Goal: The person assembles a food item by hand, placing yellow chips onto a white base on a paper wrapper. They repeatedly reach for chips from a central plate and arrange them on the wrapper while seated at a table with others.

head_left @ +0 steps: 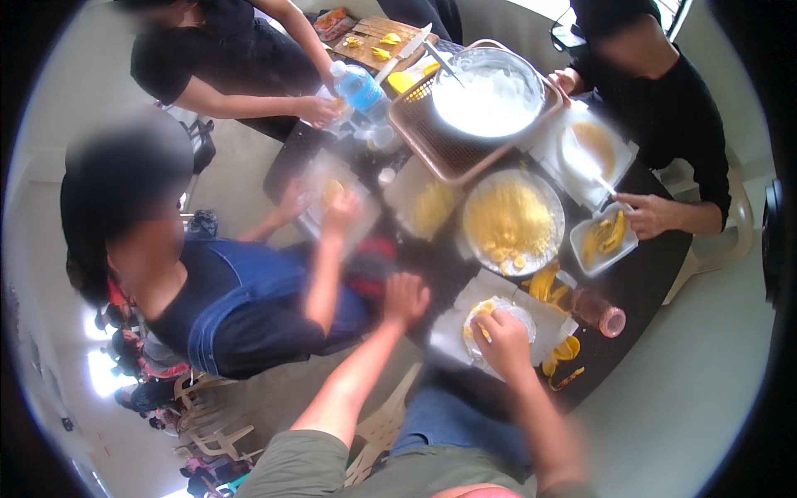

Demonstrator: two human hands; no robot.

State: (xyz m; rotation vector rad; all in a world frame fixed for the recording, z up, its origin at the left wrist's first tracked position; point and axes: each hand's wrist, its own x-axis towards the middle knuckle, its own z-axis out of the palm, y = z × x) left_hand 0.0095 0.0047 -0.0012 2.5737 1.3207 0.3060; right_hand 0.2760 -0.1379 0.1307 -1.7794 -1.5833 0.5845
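My right hand [504,339] is closed in a pinch over a round, white-coated base [516,314], with a yellow banana slice [485,309] at the fingertips. The base lies on a white paper sheet [451,327] at the near table edge. My left hand [406,300] rests at the table's edge, left of the paper, with nothing visible in it; its fingers look loosely spread but are a little blurred. Beyond my right hand stands a big round tray of yellow slices and crumbly bits [513,220].
Banana peels [564,351] and a pinkish glass jar [601,314] lie right of the paper. A brown basket [452,166] holds a large bowl of white cream [490,95]. One co-worker at right holds a white spatula [589,170]; two others work at left, near a water bottle [359,85].
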